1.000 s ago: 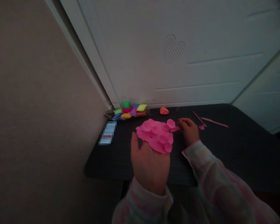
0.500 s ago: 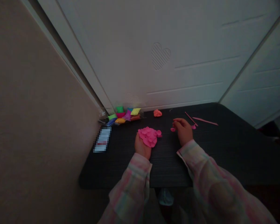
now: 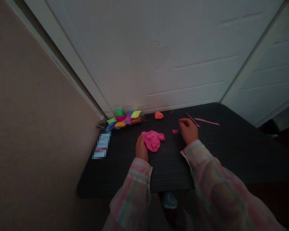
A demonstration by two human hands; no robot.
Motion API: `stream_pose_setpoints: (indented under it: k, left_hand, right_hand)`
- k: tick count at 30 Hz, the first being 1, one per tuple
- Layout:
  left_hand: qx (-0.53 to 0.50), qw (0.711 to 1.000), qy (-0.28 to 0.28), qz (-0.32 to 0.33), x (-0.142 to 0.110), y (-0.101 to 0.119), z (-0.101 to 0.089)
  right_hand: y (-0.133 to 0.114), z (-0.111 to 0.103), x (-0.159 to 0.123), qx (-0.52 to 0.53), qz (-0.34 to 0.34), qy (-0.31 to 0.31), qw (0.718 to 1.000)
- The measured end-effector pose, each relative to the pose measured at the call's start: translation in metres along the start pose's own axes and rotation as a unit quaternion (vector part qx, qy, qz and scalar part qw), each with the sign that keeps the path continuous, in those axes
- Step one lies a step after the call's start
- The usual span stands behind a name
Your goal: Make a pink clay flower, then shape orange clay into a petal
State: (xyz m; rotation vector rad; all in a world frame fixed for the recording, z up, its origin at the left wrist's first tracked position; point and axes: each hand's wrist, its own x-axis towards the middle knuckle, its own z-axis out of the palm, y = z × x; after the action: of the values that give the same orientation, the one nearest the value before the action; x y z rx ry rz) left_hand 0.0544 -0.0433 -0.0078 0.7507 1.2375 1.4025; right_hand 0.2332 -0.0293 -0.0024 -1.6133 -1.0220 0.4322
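A bright pink lump of modelling clay [image 3: 153,140], its surface covered in small rounded flaps, is at the middle of the black table. My left hand [image 3: 142,148] is turned on edge and closed against the lump's left side, with some fingers hidden behind it. To the right, my right hand [image 3: 188,131] hovers low over the table with its fingers curled and the tips drawn together; whatever they hold, if anything, is hidden. Just left of those fingertips lies a small flat pink clay piece [image 3: 175,131].
An orange clay lump [image 3: 159,115] lies at the back. Two thin pink tools [image 3: 207,121] rest behind my right hand. Clear bags of coloured clay packs [image 3: 125,118] sit at the back left, with a blurred phone-like rectangle [image 3: 101,145] nearer me. A white panel [image 3: 125,57] rises behind the table [image 3: 115,173].
My left hand has rolled from palm-up under the clay lump to on edge at its left side. A small pink piece right of my right hand no longer shows. The view has shifted slightly.
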Motion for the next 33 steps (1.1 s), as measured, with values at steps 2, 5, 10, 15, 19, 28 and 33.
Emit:
stream_pose_setpoints:
  k: [2, 5, 10, 15, 19, 28, 33]
  left_hand:
    - [0.077, 0.996, 0.024, 0.037, 0.004, 0.0, -0.009]
    - [0.223, 0.97, 0.034, 0.085, 0.009, 0.003, -0.021]
    - [0.395, 0.905, 0.025, 0.158, 0.013, 0.009, -0.031]
    - [0.416, 0.894, 0.004, 0.167, 0.018, 0.012, -0.033]
    - [0.42, 0.894, -0.011, 0.158, 0.024, 0.013, -0.036]
    - [0.374, 0.918, -0.027, 0.131, 0.032, 0.01, -0.041]
    - [0.301, 0.948, -0.022, 0.106, 0.033, 0.012, -0.046]
  right_hand:
    - [0.0, -0.003, -0.001, -0.061, -0.016, -0.026, 0.998]
    - [0.001, -0.005, -0.004, -0.133, -0.027, -0.066, 0.989]
    - [0.003, -0.003, -0.007, -0.18, -0.024, -0.103, 0.978]
    - [0.002, 0.001, -0.006, -0.126, -0.017, -0.124, 0.984]
    - [0.001, 0.007, -0.008, -0.038, 0.001, -0.14, 0.989]
    - [-0.001, 0.013, -0.008, 0.121, 0.068, -0.143, 0.98]
    - [-0.002, 0.015, -0.008, 0.17, 0.1, -0.128, 0.972]
